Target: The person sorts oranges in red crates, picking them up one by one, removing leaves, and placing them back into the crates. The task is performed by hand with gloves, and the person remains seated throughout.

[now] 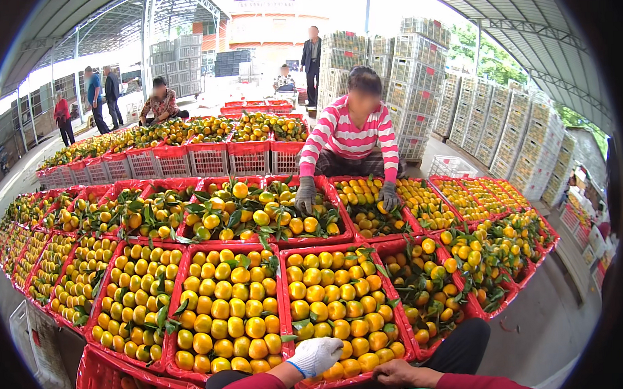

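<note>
My left hand (317,356), in a white knit glove with a blue cuff edge, lies over the lower left part of a red-lined crate (286,298) of mandarins set in rows. Whether its fingers hold a fruit cannot be told. At that crate's lower right rim, my bare right hand (395,372) rests with its fingers curled down, their tips hidden. Rows of yellow-orange mandarins (338,311), some with green leaves, fill the crate. Left of it stands a similar crate of mandarins (238,307); to the right, another holds loosely piled, leafy mandarins (428,288).
Across the crates a co-worker in a striped top (358,128) reaches in with grey-gloved hands (305,194). Stacked plastic crates (420,77) stand behind. An empty white crate (39,348) is at lower left, a red-lined crate (99,382) low in front. Other people stand farther back.
</note>
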A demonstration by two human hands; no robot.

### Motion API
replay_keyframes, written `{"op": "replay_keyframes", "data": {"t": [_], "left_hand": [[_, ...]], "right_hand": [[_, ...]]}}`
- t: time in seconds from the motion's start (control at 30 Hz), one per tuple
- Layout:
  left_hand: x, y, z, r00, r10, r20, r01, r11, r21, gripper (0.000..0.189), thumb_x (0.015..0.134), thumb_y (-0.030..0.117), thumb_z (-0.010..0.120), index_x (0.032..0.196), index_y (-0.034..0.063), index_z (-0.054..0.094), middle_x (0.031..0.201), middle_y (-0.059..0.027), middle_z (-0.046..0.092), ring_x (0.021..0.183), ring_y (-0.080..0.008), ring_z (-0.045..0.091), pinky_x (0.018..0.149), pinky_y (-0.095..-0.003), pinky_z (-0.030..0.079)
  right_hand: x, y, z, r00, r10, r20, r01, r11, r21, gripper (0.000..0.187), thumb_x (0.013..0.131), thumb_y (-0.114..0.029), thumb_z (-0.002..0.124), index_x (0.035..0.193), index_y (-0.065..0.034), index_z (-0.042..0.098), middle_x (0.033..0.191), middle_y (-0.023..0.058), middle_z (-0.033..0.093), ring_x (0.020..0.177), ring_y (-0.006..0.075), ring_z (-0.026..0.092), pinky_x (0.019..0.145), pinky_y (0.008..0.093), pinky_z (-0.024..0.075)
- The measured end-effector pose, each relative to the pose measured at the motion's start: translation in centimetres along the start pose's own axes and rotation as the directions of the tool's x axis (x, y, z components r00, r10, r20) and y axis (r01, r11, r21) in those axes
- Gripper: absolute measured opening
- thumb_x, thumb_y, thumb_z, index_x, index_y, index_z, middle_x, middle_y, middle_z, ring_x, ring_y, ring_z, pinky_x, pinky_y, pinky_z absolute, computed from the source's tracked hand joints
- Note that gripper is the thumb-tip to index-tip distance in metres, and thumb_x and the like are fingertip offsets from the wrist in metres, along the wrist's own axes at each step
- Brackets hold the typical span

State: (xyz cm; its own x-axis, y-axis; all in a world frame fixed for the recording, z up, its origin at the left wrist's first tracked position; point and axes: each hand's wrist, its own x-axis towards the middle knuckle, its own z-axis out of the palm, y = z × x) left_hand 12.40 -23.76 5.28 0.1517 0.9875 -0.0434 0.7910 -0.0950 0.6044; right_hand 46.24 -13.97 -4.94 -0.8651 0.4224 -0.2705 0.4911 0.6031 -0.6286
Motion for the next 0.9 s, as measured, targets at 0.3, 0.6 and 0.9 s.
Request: {"op": "replay_keyframes", "data": {"t": [0.3,0.6,0.9], "left_hand": [[0.1,-0.1,0.4,1.000,0.001,0.015,-0.001,1.000,0.001,0.031,0.102,0.037,0.057,0.113,0.0129,0.073,0.096,-0.0159,0.077,0.089,-0.0387,0.074,0.076,-0.0514,0.059],[0.1,-0.3,0.6,1.000,0.031,0.003,-0.031,0.999,0.015,0.029,0.101,0.035,0.058,0.111,0.0129,0.073,0.097,-0.0151,0.076,0.088,-0.0388,0.074,0.075,-0.0512,0.059],[0.1,-0.8,1.3,0.998,0.054,-0.013,-0.053,0.998,0.013,0.028,0.101,0.035,0.058,0.111,0.0132,0.073,0.097,-0.0144,0.077,0.088,-0.0385,0.074,0.074,-0.0512,0.059]], "right_hand": [[2.4,-4.8,-1.2,0.972,0.235,-0.010,-0.235,0.972,-0.024,0.049,0.106,-0.055,0.057,0.080,-0.0143,0.069,0.069,0.0111,0.065,0.061,0.0298,0.065,0.057,0.0408,0.0480],[2.3,-5.4,-0.4,0.989,0.113,-0.098,-0.126,0.982,-0.142,0.050,0.105,-0.058,0.055,0.082,-0.0159,0.071,0.071,0.0126,0.068,0.066,0.0364,0.068,0.057,0.0472,0.0500],[2.4,-8.8,-1.6,0.992,0.118,-0.047,-0.127,0.950,-0.284,0.053,0.099,-0.064,0.061,0.085,-0.0142,0.072,0.073,0.0161,0.068,0.071,0.0387,0.070,0.059,0.0495,0.0516]]}}
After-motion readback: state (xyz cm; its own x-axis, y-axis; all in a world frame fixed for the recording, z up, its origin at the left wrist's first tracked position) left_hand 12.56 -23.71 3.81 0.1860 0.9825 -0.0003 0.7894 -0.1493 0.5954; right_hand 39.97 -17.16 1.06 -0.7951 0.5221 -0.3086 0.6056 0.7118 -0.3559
